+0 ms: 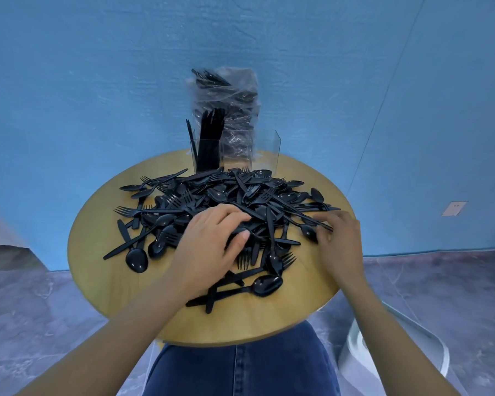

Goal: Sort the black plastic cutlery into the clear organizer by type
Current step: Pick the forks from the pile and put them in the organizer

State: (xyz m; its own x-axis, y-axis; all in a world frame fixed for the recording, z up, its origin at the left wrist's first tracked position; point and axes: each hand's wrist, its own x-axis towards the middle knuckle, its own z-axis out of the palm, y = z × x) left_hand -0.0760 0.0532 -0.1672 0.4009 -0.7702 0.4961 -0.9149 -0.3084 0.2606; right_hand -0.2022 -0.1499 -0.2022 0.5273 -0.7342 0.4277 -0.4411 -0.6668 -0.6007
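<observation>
A heap of black plastic forks, spoons and knives [220,195] covers the middle of a round wooden table [97,224]. The clear organizer [265,151] stands at the table's far edge. Its left compartment [207,155] holds several upright black pieces; its right compartment looks empty. My left hand [209,247] lies on the near side of the heap with fingers curled around a black piece. My right hand [339,238] is at the heap's right edge, its fingertips pinching a thin black handle [312,221].
A clear plastic bag [226,110] stuffed with more black cutlery leans on the blue wall behind the organizer. Loose spoons and knives [240,290] lie near the table's front edge. My jeans-clad lap [240,367] is below the table, and a white chair edge [397,347] sits at right.
</observation>
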